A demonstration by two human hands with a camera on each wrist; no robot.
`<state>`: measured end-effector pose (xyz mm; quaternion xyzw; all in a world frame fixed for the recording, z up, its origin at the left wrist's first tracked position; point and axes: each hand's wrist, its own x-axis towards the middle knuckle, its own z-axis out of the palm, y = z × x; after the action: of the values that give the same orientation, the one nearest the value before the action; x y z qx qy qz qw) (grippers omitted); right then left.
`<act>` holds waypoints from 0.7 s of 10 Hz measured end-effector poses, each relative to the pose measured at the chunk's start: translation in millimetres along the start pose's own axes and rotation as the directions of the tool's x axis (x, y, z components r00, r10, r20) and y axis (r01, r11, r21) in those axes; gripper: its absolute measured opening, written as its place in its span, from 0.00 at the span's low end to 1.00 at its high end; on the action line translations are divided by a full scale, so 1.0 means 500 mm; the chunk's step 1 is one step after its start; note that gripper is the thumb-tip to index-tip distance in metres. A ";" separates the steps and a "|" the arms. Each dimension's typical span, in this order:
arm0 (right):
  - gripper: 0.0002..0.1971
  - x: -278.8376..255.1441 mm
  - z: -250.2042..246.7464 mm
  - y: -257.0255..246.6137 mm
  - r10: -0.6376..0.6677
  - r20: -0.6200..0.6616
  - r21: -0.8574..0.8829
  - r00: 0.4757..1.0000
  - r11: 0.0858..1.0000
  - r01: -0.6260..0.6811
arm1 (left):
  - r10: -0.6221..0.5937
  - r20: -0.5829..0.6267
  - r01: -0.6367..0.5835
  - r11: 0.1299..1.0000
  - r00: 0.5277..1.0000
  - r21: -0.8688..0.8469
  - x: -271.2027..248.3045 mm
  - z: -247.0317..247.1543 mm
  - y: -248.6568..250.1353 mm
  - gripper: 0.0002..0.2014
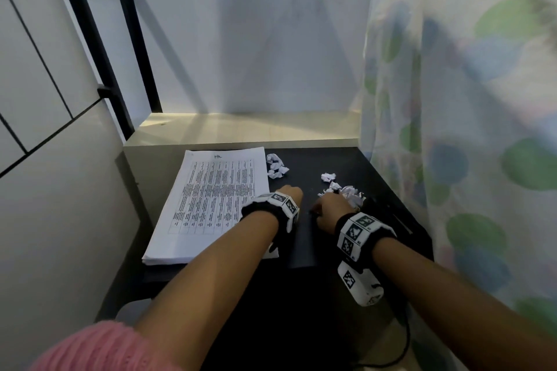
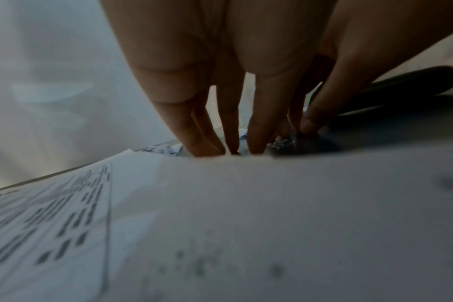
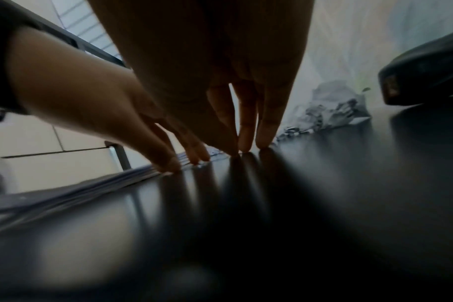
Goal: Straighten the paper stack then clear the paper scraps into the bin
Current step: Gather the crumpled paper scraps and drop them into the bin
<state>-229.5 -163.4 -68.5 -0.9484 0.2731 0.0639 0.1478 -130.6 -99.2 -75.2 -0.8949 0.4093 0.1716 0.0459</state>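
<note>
A stack of printed paper [image 1: 211, 199] lies on the left of the black desk [image 1: 304, 244]. My left hand [image 1: 291, 190] is at the stack's right edge. In the left wrist view its straight fingers [image 2: 207, 143] point down past the edge of the top sheet [image 2: 220, 204]. My right hand [image 1: 325, 205] is just to the right, fingertips [image 3: 268, 141] touching the bare desk [image 3: 297, 204] and holding nothing. Crumpled paper scraps lie at the stack's far corner [image 1: 275, 166], mid-desk [image 1: 328, 177] and right beside my right hand [image 1: 351, 194]. No bin is in view.
A curtain with coloured dots [image 1: 467, 129] hangs along the desk's right side. A pale ledge [image 1: 241, 129] runs behind the desk, with a wall on the left. A dark object [image 3: 421, 75] sits on the desk right of the scraps.
</note>
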 end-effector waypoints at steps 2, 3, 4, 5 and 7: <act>0.11 0.007 -0.029 0.008 -0.010 -0.018 0.206 1.000 0.979 0.014 | 0.079 -0.066 -0.086 0.989 0.995 -0.120 0.004 -0.018 -0.011 0.15; 0.15 0.030 -0.058 0.007 0.032 -0.051 0.182 0.998 0.983 -0.022 | 0.054 -0.062 -0.059 0.995 0.997 -0.083 0.008 -0.026 -0.030 0.16; 0.17 0.067 -0.074 -0.009 0.056 -0.009 0.179 0.998 0.982 -0.054 | 0.075 -0.016 -0.074 0.997 0.997 0.007 0.010 -0.023 -0.033 0.17; 0.19 0.102 -0.069 -0.033 0.071 0.053 0.075 0.996 0.994 -0.074 | 0.081 0.040 -0.083 0.995 0.996 0.059 0.011 -0.021 -0.026 0.17; 0.16 0.097 -0.041 -0.059 0.022 0.082 -0.120 0.996 0.993 -0.012 | 0.119 -0.132 -0.102 0.987 0.984 0.125 -0.002 -0.010 -0.034 0.15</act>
<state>-171.8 -170.2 -51.6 -0.9497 0.2703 0.1209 0.1016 -117.2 -88.5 -71.1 -0.8763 0.4700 0.0868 0.0603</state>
